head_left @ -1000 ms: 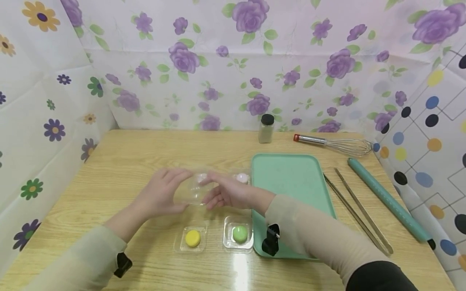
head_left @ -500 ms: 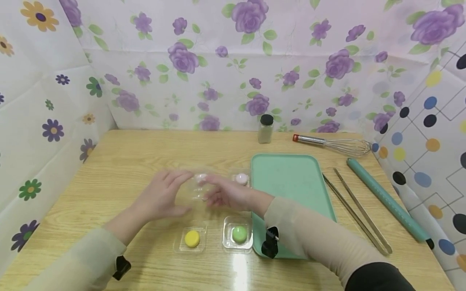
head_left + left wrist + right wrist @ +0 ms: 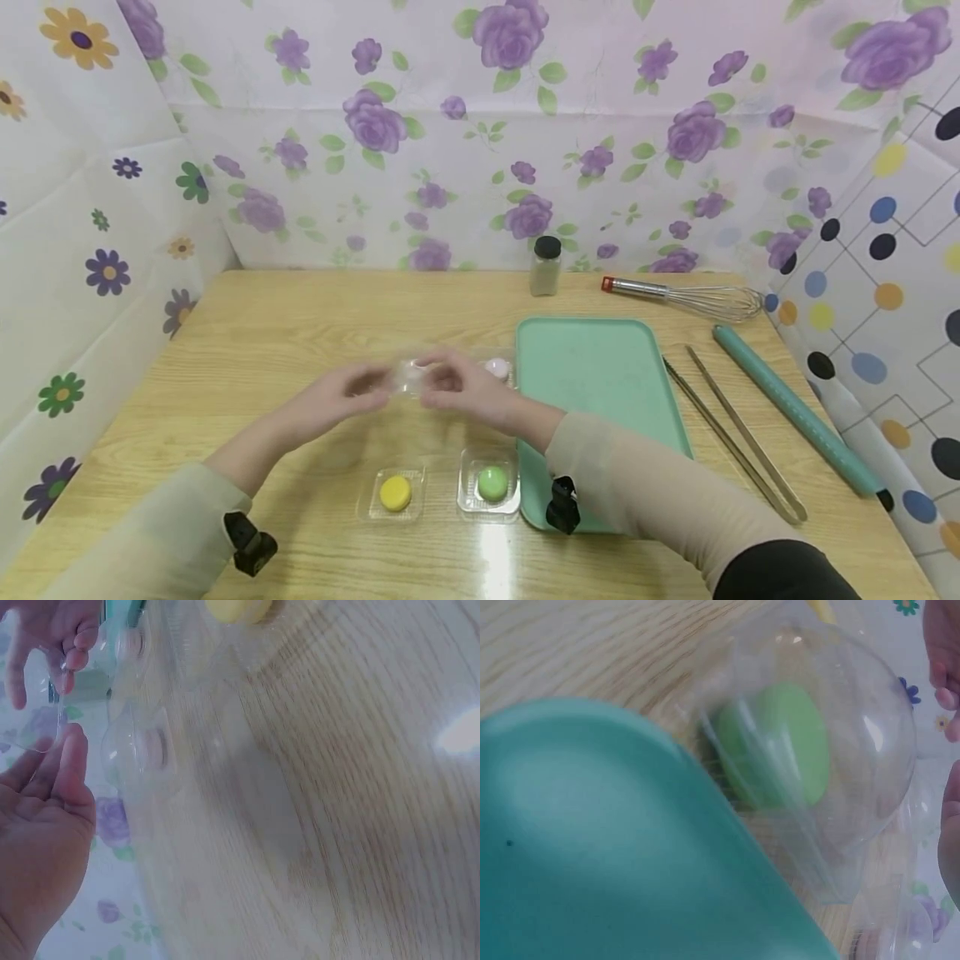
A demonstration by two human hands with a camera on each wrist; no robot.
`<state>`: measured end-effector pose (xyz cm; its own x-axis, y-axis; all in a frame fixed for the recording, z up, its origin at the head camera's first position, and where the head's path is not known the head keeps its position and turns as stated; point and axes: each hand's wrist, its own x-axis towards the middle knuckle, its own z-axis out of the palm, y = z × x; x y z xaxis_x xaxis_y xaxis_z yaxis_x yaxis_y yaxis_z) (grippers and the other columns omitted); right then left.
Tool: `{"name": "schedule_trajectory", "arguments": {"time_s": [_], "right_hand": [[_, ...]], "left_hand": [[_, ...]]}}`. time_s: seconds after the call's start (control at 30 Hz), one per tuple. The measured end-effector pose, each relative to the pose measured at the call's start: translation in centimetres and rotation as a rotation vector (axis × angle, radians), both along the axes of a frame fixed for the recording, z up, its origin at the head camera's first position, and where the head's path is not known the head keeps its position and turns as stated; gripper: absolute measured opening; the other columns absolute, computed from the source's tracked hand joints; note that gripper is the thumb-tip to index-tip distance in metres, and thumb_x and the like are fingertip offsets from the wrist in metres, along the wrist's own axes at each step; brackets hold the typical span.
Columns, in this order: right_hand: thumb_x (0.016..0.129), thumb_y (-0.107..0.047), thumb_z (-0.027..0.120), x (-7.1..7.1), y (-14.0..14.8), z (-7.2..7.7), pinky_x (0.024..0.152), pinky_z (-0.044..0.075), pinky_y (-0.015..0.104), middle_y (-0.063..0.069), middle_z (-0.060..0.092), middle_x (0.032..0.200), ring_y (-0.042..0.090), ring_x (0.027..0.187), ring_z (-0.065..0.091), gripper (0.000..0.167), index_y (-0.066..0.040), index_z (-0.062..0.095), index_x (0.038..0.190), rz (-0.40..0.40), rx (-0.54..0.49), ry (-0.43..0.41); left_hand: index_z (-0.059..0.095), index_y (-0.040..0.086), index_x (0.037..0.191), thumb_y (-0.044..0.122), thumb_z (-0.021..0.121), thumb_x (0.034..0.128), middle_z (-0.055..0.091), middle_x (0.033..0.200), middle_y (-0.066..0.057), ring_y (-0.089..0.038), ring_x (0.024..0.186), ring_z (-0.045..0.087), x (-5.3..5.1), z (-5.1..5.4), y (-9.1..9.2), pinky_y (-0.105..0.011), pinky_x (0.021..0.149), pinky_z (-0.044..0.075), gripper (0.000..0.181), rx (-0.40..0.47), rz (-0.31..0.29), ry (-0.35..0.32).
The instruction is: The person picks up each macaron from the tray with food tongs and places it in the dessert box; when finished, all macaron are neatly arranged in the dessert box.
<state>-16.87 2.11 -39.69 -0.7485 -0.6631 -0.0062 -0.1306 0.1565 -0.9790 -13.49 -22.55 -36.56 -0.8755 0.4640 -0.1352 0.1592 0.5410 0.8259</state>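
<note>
Both hands hold a thin clear plastic lid (image 3: 54, 712) between them above the table; in the head view it is blurred and hard to make out. My left hand (image 3: 333, 404) has its fingertips on one edge. My right hand (image 3: 468, 387) has thumb and fingers at the opposite edge. Beyond the hands stands a clear container with a pale macaron (image 3: 152, 748), and another pale macaron (image 3: 497, 368) is beside it, near my right hand. Closer to me, a yellow macaron (image 3: 395, 493) and a green macaron (image 3: 492, 483) sit in clear containers, the green one under a dome (image 3: 870, 742).
A green tray (image 3: 592, 358) lies under my right forearm. To its right are metal tongs (image 3: 738, 433) and a teal rolling pin (image 3: 795, 408). A whisk (image 3: 682, 297) and a black-capped jar (image 3: 545, 267) stand along the back edge, near the floral cloth wall.
Both hands have moved slightly away from me and turned, with thumbs higher than before. The clear lid between them has shifted and tilted, showing less plainly now. The macarons on the table stay put.
</note>
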Motion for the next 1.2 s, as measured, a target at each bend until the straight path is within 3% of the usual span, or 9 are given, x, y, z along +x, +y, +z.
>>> {"name": "schedule_trajectory", "arguments": {"time_s": [0.1, 0.27, 0.5, 0.63, 0.83, 1.07, 1.2], "right_hand": [[0.084, -0.018, 0.07, 0.1, 0.0, 0.1, 0.09, 0.047, 0.029, 0.015, 0.051, 0.127, 0.023, 0.106, 0.055, 0.054, -0.014, 0.046, 0.133, 0.04, 0.018, 0.051], [0.079, -0.02, 0.076, 0.3, 0.1, 0.3, 0.092, 0.045, 0.026, 0.013, 0.049, 0.129, 0.018, 0.105, 0.055, 0.064, -0.014, 0.045, 0.134, 0.097, 0.078, 0.12], [0.072, -0.034, 0.081, 1.1, 0.1, 0.3, 0.087, 0.046, 0.023, 0.002, 0.052, 0.124, 0.013, 0.101, 0.055, 0.074, -0.015, 0.045, 0.134, 0.154, 0.22, 0.253], [0.071, -0.04, 0.08, 1.5, -0.1, 0.3, 0.087, 0.046, 0.024, -0.002, 0.052, 0.122, 0.012, 0.101, 0.054, 0.073, -0.017, 0.047, 0.132, 0.176, 0.277, 0.28], [0.07, -0.041, 0.081, 1.9, -0.1, 0.2, 0.086, 0.046, 0.022, 0.0, 0.051, 0.122, 0.01, 0.101, 0.053, 0.078, -0.014, 0.044, 0.133, 0.203, 0.345, 0.306], [0.071, -0.042, 0.079, 2.8, -0.6, 0.4, 0.088, 0.044, 0.02, 0.005, 0.049, 0.128, 0.013, 0.107, 0.052, 0.083, -0.01, 0.039, 0.136, 0.295, 0.434, 0.36], [0.071, -0.042, 0.08, 3.4, -1.1, 0.2, 0.09, 0.043, 0.02, 0.008, 0.049, 0.127, 0.016, 0.11, 0.05, 0.084, -0.006, 0.039, 0.135, 0.334, 0.487, 0.446]], "left_hand": [[0.041, 0.002, 0.138, 0.03, 0.062, 0.09, 0.053, 0.129, -0.012, -0.029, 0.112, 0.051, -0.1, -0.1, -0.1, -0.045, 0.093, 0.044, 0.059, 0.013, -0.018, -0.002], [0.048, 0.009, 0.132, 0.03, 0.07, 0.0825, 0.054, 0.126, -0.007, -0.026, 0.107, 0.049, 0.1, -0.1, -0.4, -0.045, 0.085, 0.044, 0.058, -0.022, -0.059, 0.058], [0.049, 0.023, 0.131, 0.037, 0.074, 0.0769, 0.048, 0.131, 0.002, -0.026, 0.108, 0.048, 1.3, -0.1, -0.8, -0.042, 0.079, 0.045, 0.061, -0.14, -0.072, 0.109], [0.047, 0.028, 0.134, 0.036, 0.076, 0.075, 0.048, 0.133, 0.004, -0.023, 0.105, 0.048, 2.0, -0.7, -1.0, -0.041, 0.079, 0.045, 0.067, -0.144, -0.1, 0.104], [0.048, 0.028, 0.134, 0.033, 0.079, 0.0732, 0.048, 0.134, 0.004, -0.024, 0.108, 0.048, 2.5, -1.2, -0.9, -0.046, 0.083, 0.044, 0.068, -0.128, -0.118, 0.093], [0.05, 0.023, 0.128, 0.035, 0.081, 0.07, 0.05, 0.129, 0.003, -0.026, 0.109, 0.048, 3.7, -1.8, -1.1, -0.053, 0.086, 0.042, 0.067, -0.166, -0.143, 0.115], [0.051, 0.02, 0.126, 0.034, 0.083, 0.0677, 0.049, 0.127, 0.005, -0.024, 0.111, 0.047, 4.3, -2.4, -1.2, -0.052, 0.09, 0.041, 0.068, -0.164, -0.165, 0.124]]}}
